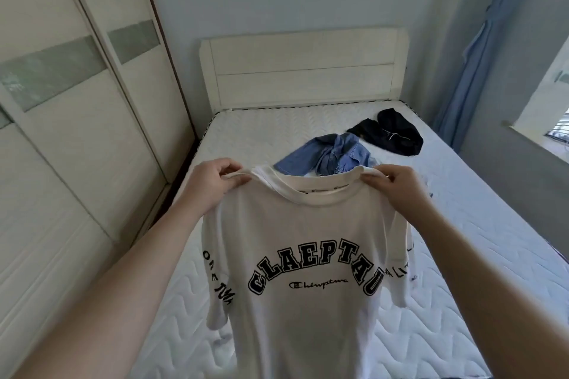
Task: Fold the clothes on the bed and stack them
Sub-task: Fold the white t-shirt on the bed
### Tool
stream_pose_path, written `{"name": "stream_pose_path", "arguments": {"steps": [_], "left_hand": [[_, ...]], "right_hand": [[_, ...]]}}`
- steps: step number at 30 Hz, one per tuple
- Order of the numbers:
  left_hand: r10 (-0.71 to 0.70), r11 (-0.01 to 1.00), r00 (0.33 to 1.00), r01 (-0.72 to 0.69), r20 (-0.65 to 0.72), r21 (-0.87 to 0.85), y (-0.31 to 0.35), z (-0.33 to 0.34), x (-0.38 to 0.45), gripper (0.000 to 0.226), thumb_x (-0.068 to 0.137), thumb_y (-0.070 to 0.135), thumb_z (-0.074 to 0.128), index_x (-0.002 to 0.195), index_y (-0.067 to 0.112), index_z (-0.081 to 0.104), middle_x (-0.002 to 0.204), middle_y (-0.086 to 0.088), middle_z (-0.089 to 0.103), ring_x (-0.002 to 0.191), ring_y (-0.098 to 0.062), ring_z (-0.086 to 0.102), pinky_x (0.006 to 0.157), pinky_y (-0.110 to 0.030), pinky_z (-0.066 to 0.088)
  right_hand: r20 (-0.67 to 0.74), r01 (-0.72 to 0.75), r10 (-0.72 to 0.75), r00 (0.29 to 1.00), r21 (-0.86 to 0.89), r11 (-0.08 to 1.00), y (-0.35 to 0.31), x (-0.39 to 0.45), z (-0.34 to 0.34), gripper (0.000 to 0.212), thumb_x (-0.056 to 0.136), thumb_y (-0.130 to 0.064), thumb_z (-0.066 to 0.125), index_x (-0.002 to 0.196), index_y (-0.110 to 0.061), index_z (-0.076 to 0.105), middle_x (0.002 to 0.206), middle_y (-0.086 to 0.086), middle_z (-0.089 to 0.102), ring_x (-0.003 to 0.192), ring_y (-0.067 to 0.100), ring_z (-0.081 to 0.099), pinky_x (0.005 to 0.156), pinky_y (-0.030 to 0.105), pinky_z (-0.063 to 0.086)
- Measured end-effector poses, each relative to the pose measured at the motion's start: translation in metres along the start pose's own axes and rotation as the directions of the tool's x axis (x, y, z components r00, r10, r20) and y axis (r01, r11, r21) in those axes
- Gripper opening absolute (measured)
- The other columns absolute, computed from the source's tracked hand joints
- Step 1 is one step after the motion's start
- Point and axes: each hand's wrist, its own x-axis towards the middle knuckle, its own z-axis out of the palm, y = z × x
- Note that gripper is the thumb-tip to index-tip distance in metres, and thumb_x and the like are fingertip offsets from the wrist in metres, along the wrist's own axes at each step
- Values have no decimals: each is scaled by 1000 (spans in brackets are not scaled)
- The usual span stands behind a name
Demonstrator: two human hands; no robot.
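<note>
A white T-shirt (308, 231) with large black arched lettering hangs in the air in front of me, above the bed (462, 224). My left hand (209, 184) pinches its left shoulder beside the collar. My right hand (397, 188) pinches its right shoulder. The shirt hangs straight down, sleeves drooping at both sides, and its hem runs out of the bottom of the view. Behind the collar a crumpled blue denim garment (326, 157) lies on the mattress. Farther back right lies a crumpled black garment (391, 135).
The white quilted mattress has a cream headboard (301, 68) against the far wall. White sliding wardrobe doors (77, 101) line the left side close to the bed. A blue curtain (480, 49) and a window sill (535, 138) are on the right.
</note>
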Motion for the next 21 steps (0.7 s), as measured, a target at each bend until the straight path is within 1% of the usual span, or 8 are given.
{"name": "stream_pose_path", "arguments": {"steps": [2, 5, 9, 12, 14, 16, 18, 21], "left_hand": [[16, 997, 1000, -18, 19, 69, -16, 7, 17, 13, 74, 45, 81, 78, 39, 69, 80, 21, 71, 77, 14, 60, 64, 0, 38], [9, 996, 999, -14, 53, 92, -44, 19, 46, 10, 79, 43, 77, 79, 38, 67, 79, 19, 69, 75, 11, 61, 62, -2, 38], [2, 997, 999, -5, 51, 72, -91, 30, 90, 17, 82, 35, 75, 78, 47, 64, 81, 26, 67, 79, 9, 61, 65, -2, 39], [-34, 999, 997, 31, 75, 45, -125, 43, 118, 17, 82, 36, 75, 83, 49, 63, 83, 26, 67, 79, 6, 62, 64, -2, 40], [-68, 997, 991, 65, 111, 29, -146, 55, 134, 14, 80, 37, 76, 82, 45, 64, 81, 23, 68, 74, 5, 62, 62, -4, 41], [-101, 995, 982, 98, 157, 29, -167, 70, 144, 14, 79, 34, 78, 79, 40, 65, 79, 21, 68, 67, 4, 61, 61, -6, 43], [-140, 990, 973, 134, 182, 43, -186, 88, 148, 16, 79, 31, 78, 78, 38, 64, 76, 18, 68, 63, 4, 59, 60, -7, 42], [-232, 972, 949, 220, 213, 78, -213, 117, 145, 13, 81, 28, 77, 81, 34, 65, 76, 15, 68, 64, 3, 58, 60, -7, 41]], "right_hand": [[-1, -36, 36, 999, -36, 999, 8, 14, 13, 10, 79, -41, 77, 75, -49, 73, 70, -14, 70, 66, 4, 63, 64, 29, 49], [18, -76, 77, 997, -56, 996, 19, 41, 35, 11, 79, -40, 77, 70, -44, 73, 68, -19, 70, 63, -2, 63, 61, 25, 46], [12, -135, 136, 991, -89, 987, 37, 83, 74, 9, 80, -40, 77, 74, -43, 72, 67, -23, 68, 65, -6, 61, 57, 19, 41], [10, -167, 170, 985, -125, 978, 54, 112, 100, 6, 80, -39, 77, 76, -41, 72, 65, -26, 66, 65, -7, 59, 52, 10, 37], [26, -179, 185, 982, -150, 972, 70, 126, 115, 13, 80, -34, 77, 76, -43, 70, 65, -24, 66, 63, -4, 58, 53, 10, 37], [47, -215, 225, 973, -163, 963, 91, 136, 129, 18, 82, -32, 76, 74, -45, 68, 67, -25, 66, 67, -7, 58, 57, 12, 37], [80, -253, 270, 959, -181, 951, 112, 143, 142, 17, 84, -32, 74, 74, -44, 68, 68, -27, 66, 71, -10, 58, 59, 12, 37], [122, -310, 337, 934, -197, 930, 144, 147, 157, 9, 84, -33, 73, 78, -39, 72, 73, -20, 69, 72, 0, 61, 61, 20, 41]]}}
